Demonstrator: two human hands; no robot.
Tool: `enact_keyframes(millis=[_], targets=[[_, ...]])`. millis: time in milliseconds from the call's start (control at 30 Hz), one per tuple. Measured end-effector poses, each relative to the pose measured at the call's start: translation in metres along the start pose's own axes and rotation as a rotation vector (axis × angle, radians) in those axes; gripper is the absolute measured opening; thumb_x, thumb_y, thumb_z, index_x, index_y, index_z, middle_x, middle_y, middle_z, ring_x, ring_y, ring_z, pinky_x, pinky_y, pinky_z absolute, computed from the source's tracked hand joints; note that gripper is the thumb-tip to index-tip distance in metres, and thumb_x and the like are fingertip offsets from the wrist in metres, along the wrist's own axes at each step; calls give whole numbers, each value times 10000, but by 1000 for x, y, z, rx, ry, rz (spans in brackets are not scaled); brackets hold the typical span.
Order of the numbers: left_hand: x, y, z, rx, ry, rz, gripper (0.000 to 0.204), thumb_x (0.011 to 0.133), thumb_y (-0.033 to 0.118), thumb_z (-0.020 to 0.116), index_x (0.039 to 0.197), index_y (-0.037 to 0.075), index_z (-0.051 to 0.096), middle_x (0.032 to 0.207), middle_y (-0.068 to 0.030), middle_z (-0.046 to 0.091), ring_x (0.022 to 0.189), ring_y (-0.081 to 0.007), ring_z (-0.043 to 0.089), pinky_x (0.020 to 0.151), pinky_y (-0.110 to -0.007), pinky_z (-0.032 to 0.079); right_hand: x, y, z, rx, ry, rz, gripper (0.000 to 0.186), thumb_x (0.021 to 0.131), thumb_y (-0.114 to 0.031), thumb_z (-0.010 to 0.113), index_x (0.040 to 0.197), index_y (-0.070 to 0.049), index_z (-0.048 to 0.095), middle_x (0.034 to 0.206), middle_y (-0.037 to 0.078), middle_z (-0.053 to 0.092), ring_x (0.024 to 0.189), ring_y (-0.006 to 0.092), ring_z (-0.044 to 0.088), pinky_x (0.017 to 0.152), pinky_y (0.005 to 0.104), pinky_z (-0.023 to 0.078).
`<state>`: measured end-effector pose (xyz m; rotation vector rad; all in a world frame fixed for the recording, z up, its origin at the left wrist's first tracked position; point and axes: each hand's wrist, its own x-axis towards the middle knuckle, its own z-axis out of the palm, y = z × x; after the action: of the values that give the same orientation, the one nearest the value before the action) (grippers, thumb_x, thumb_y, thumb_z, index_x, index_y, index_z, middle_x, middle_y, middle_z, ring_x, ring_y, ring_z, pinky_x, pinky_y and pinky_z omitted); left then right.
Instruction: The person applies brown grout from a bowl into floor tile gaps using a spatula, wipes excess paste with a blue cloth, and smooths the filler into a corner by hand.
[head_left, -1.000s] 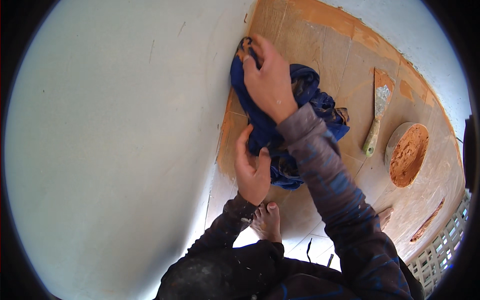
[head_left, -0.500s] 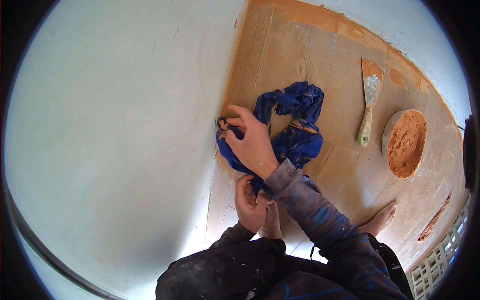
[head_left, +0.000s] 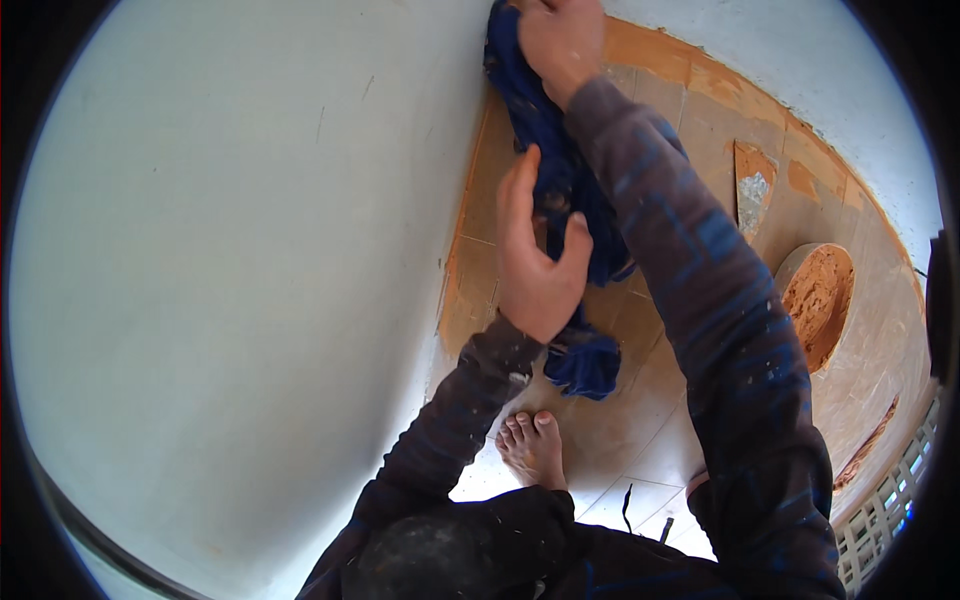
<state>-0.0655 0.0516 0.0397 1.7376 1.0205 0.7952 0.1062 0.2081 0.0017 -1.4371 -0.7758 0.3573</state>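
Observation:
A dark blue cloth [head_left: 585,366] with orange-brown smears runs in a long, bunched strip over the wood-look floor, beside the foot of the pale wall. My right hand [head_left: 562,42] is closed on its far end, up by the corner where the wall meets the floor; the fingertips are partly cut off by the upper edge. Nearer to me, my left hand [head_left: 541,262] is spread at the cloth's left side, thumb and fingers apart, with nothing gripped. The near end of the cloth lies crumpled on the floor in front of my bare foot [head_left: 533,447].
A putty knife [head_left: 754,188] lies at the right, its handle hidden behind my right sleeve. Next to it stands a round tub [head_left: 822,300] of orange-brown paste. Orange paste lines the floor's edges [head_left: 650,50]. A pale plastic lattice crate [head_left: 880,530] is at the lower right.
My right hand has moved far up along the wall, drawing the cloth out lengthwise. My left hand has moved up and opened. My right forearm now covers the putty knife's handle.

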Motion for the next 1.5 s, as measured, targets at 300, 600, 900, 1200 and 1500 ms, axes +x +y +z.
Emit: enact_keyframes(millis=[300, 600, 900, 1200, 1500], targets=[[-43, -18, -12, -204, 67, -165, 609, 912, 20, 595, 1500, 3, 436, 1411, -154, 503, 1272, -267, 522, 998, -364, 462, -74, -32, 18, -467, -136, -22, 404, 898, 36, 566, 1299, 57, 528, 1026, 274, 721, 835, 425, 731, 750, 487, 595], [-165, 2, -27, -189, -29, -431, 638, 851, 6, 650, 1427, -61, 383, 1333, -214, 548, 1277, -289, 558, 1074, -379, 431, -208, -92, -3, -532, -540, 115, 467, 907, -18, 551, 1348, 60, 419, 842, 228, 677, 693, 400, 721, 572, 470, 594], [-175, 6, -40, 136, -18, -85, 633, 877, 77, 679, 1435, -23, 398, 1361, -205, 550, 1251, -309, 559, 1063, -416, 428, -202, -120, -95, 664, -284, 763, 480, 882, 116, 464, 1337, -37, 443, 1010, 121, 681, 781, 124, 654, 646, 269, 551], [-84, 45, -8, -93, -314, -286, 275, 1017, 203, 613, 1195, -6, 606, 862, -71, 686, 784, -205, 657, 710, -358, 502, -154, -107, -206, 657, 38, 575, 390, 954, 29, 538, 1340, -12, 503, 1082, 123, 696, 932, 154, 683, 809, 272, 563], [-75, 51, -27, -565, -197, -535, 524, 1091, 457, 479, 1264, -11, 639, 1086, -66, 708, 894, -123, 667, 817, -246, 532, -189, -141, -246, -428, -888, 463, 404, 913, -304, 796, 1072, 49, 679, 917, 134, 727, 916, 189, 705, 773, 319, 551]])
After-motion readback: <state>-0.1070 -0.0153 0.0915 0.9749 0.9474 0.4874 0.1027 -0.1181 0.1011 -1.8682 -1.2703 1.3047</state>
